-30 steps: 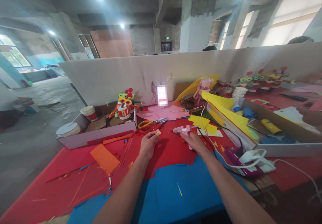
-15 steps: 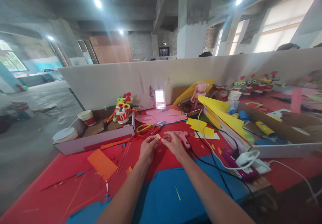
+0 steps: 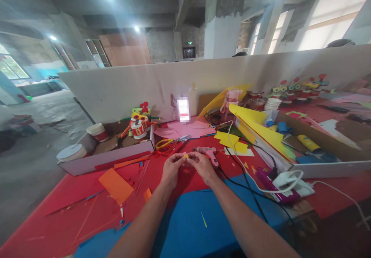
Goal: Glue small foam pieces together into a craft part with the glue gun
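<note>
In the middle of the view, my left hand (image 3: 171, 170) and my right hand (image 3: 203, 167) meet at the fingertips. Between them is a small piece of yellow paper (image 3: 186, 156), pinched from both sides, with a bit of pink showing beside it. The fingers hide most of the piece. Just beyond my right hand lies a pink glue gun (image 3: 212, 156) with its nozzle pointing left. Scissors with yellow handles (image 3: 164, 143) and scissors with red handles (image 3: 175, 149) rest beyond my left hand.
An open box (image 3: 116, 158) on the left holds paper cups and a cup figure (image 3: 139, 129). At right are a second box (image 3: 333, 169), yellow sheets (image 3: 232, 142), a purple power strip (image 3: 269, 186) and trailing cables. Orange paper (image 3: 116, 185) and a blue sheet (image 3: 197, 227) lie nearer.
My right hand has moved in to meet the left, and its fingertips now close on the yellow paper piece. The camera view has shifted slightly.
</note>
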Motion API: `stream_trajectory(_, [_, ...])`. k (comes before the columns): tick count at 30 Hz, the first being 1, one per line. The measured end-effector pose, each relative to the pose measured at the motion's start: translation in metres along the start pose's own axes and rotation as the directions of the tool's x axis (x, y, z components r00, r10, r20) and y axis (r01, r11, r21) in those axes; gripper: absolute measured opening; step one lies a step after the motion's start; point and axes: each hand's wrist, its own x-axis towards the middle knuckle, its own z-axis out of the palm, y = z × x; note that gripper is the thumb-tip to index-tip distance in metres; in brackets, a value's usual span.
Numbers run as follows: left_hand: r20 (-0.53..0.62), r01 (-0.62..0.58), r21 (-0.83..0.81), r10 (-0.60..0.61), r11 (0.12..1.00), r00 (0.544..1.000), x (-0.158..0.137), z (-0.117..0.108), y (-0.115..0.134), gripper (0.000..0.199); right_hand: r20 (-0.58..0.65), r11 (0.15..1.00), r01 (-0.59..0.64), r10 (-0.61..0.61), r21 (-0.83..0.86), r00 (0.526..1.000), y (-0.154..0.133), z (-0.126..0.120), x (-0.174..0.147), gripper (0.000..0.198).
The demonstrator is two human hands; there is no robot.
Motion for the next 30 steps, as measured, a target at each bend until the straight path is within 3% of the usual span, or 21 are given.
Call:
stream_trajectory(7, [0.004, 0.042, -0.038, -0.042, 0.998, 0.999, -0.0006, 0.0009, -0.0002, 0.034, -0.021, 1.0, 0.004, -0.004, 0.013, 1.0, -0.0039, 0.0022, -0.0029, 0.038])
stream_trajectory(16, [0.018, 0.068, -0.076, -0.067, 0.995, 0.998, -0.0004, 0.0011, 0.0015, 0.032, -0.071, 0.994, 0.09, -0.094, -0.057, 0.993, 0.0033, -0.0015, 0.0017, 0.037])
stream_trajectory(21, [0.021, 0.073, -0.017, -0.073, 0.997, 0.997, -0.0014, 0.001, 0.0027, 0.033, -0.079, 0.993, 0.094, -0.099, -0.072, 0.992, 0.0029, -0.0016, 0.0029, 0.038])
stream_trajectory(30, [-0.025, -0.082, 0.121, 0.085, 0.989, 0.996, 0.0008, 0.0001, 0.0, 0.028, -0.138, 1.0, 0.008, -0.012, -0.026, 0.99, -0.001, -0.0002, -0.0019, 0.037])
